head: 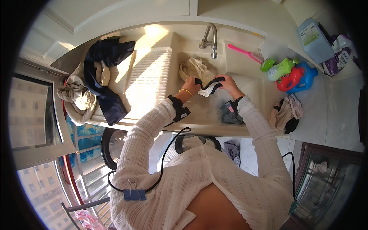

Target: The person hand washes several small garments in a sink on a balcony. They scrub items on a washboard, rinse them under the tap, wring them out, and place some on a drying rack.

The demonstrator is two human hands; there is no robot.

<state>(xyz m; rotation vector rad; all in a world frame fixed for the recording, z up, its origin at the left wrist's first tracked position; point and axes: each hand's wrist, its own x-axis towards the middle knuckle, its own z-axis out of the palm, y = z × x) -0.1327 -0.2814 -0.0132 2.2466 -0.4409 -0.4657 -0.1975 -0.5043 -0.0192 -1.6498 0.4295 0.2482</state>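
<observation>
Between my two hands, above the basin of a laundry sink (198, 112), stretches a small black-and-white cloth item (207, 88) with a dark band. My left hand (191, 85) grips one end of the band, and my right hand (228, 85) pinches the other end. Just behind it a wet cream garment (197, 69) lies bunched in the basin, below the chrome faucet (212, 38). A dark grey cloth (230, 113) sits in the basin's front right, partly hidden by my right wrist strap. To the left is the ribbed washboard (149, 80) of the sink.
Navy trousers (99, 80) and beige garments (77, 95) hang over the sink's left end. At right are a pink brush (244, 53), a green bottle (279, 70), red (290, 79) and blue (307, 77) detergent bottles, and a clothes pile (287, 113). A black cable (164, 164) crosses my left arm.
</observation>
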